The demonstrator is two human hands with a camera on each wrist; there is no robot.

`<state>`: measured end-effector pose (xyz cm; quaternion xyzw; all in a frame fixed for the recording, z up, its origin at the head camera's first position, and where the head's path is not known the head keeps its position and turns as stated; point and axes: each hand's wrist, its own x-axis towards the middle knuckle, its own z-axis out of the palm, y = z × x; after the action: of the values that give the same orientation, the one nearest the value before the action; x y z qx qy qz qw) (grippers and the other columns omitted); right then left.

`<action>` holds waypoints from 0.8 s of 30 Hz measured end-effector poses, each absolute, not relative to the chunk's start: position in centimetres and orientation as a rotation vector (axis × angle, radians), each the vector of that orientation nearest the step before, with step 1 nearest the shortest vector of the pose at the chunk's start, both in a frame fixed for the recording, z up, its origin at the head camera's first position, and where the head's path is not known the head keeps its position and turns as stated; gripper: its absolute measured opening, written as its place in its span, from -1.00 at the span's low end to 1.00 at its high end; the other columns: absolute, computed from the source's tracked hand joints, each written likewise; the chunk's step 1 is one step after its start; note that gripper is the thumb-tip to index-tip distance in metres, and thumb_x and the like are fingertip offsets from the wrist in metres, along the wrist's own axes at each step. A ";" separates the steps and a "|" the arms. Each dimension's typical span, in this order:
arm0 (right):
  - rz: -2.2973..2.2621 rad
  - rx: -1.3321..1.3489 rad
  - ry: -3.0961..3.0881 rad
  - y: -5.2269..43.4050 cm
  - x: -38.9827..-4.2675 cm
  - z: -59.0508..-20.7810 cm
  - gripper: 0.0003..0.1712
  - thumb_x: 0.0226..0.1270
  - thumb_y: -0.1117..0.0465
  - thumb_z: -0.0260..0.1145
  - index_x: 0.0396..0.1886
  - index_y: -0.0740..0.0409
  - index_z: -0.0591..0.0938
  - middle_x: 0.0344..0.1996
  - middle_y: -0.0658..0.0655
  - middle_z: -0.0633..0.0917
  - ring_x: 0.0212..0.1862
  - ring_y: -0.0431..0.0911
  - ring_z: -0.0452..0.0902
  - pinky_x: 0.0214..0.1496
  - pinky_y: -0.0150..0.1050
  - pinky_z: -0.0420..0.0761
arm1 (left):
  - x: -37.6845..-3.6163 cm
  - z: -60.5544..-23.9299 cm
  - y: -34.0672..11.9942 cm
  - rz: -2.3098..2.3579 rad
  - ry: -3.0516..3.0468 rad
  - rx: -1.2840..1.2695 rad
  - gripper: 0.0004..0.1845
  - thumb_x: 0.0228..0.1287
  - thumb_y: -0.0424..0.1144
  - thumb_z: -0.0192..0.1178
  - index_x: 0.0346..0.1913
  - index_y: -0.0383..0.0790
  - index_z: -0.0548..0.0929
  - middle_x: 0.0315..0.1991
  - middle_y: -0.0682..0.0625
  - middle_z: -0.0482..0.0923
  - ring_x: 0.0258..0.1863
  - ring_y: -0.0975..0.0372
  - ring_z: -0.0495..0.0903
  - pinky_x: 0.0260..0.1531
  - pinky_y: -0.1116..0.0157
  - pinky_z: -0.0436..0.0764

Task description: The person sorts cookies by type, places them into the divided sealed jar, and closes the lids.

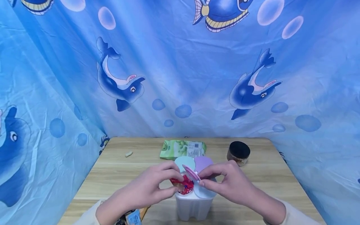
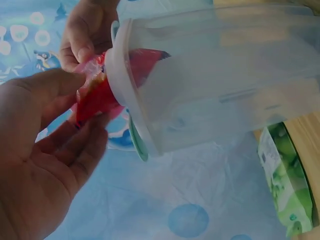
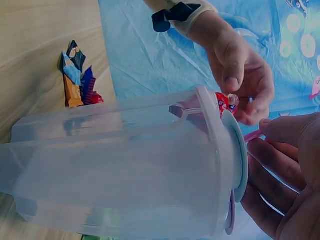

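Observation:
A translucent plastic storage box point(image 1: 194, 206) stands upright near the front of the table, with round flip lids on top: mint point(image 1: 184, 163), purple point(image 1: 203, 163), light blue point(image 1: 204, 190) and pink point(image 1: 190, 172). My right hand point(image 1: 229, 180) pinches the raised pink lid by its edge between thumb and fingers. At the uncovered round opening, my left hand point(image 1: 157, 180) holds a shiny red snack packet point(image 2: 97, 97) between thumb and fingers. Part of that packet shows through the box wall, below the rim, in the left wrist view; the rest sticks out.
Behind the box lies a green pouch point(image 1: 175, 149). A jar with a black lid point(image 1: 239, 150) stands at the back right, and a small pale piece point(image 1: 128, 154) lies back left. Several small wrapped packets point(image 3: 75, 75) lie by my left forearm. A blue curtain point(image 1: 174, 62) surrounds the table.

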<state>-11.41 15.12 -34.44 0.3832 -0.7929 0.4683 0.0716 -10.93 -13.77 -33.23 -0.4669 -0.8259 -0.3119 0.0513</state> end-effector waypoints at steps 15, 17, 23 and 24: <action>1.374 1.160 -2.366 15.0 -11.3 -34.4 -0.89 0.29 0.16 0.52 -0.19 -0.05 0.82 -0.32 -0.12 0.83 -0.28 -0.33 0.72 -0.31 -0.29 0.71 | -11.8 -32.4 -13.4 -0.464 -2.421 -1.597 -0.84 0.44 -0.20 0.30 -0.01 0.09 0.78 -0.07 0.29 0.68 -0.08 0.40 0.52 -0.01 0.42 0.53; 1.374 1.159 -2.354 15.0 -11.3 -34.4 -0.89 0.28 0.18 0.53 -0.20 -0.05 0.82 -0.33 -0.12 0.83 -0.29 -0.33 0.72 -0.32 -0.28 0.71 | -11.6 -32.2 -13.0 -0.369 -2.440 -1.592 -0.84 0.43 -0.17 0.30 -0.03 0.14 0.78 -0.08 0.32 0.69 -0.14 0.40 0.47 -0.09 0.44 0.48; 1.382 1.167 -2.343 14.8 -11.4 -34.4 -0.88 0.27 0.19 0.53 -0.21 -0.06 0.82 -0.33 -0.12 0.83 -0.30 -0.33 0.71 -0.31 -0.27 0.72 | -11.3 -31.6 -12.3 -0.275 -2.498 -1.565 -0.81 0.38 -0.25 0.34 -0.14 0.21 0.79 -0.15 0.38 0.70 -0.29 0.41 0.31 -0.25 0.49 0.28; 1.387 1.169 -2.345 14.8 -11.4 -34.4 -0.88 0.27 0.19 0.53 -0.20 -0.06 0.82 -0.33 -0.12 0.83 -0.30 -0.32 0.72 -0.31 -0.28 0.72 | -11.3 -31.5 -12.3 -0.263 -2.509 -1.557 -0.78 0.36 -0.27 0.35 -0.15 0.23 0.80 -0.17 0.39 0.71 -0.30 0.41 0.30 -0.26 0.49 0.26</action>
<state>-11.38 14.82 -34.36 0.3927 -0.7879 0.4660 0.0886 -11.27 -12.26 -31.54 -0.5232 -0.8430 -0.0884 0.0884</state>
